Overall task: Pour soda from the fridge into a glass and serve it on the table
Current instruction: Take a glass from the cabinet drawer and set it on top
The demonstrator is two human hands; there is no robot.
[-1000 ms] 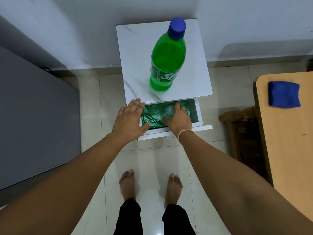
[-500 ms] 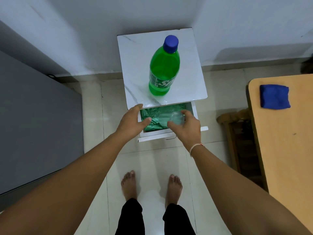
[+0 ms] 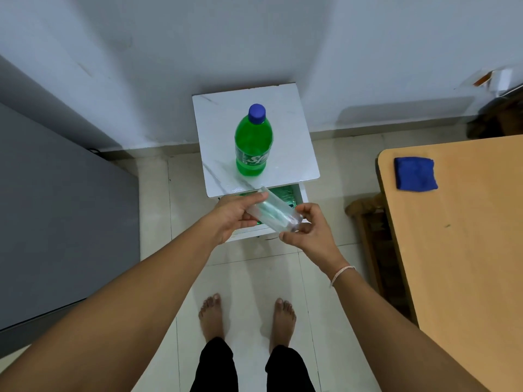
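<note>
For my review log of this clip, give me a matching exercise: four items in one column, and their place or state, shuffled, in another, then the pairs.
Items
1. soda bottle
2. glass
3. blue cloth
4. drawer

Places or states
A. lying on the wooden table
B. held tilted between the left hand and right hand
C. pulled open, green lining showing
D. standing capped on the white cabinet

Pairs: 1-D, 2-B, 3-A, 4-C

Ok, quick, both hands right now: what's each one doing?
Left hand: closed on one end of the clear glass, held tilted above the open drawer.
Right hand: closed on the glass's other end.
</note>
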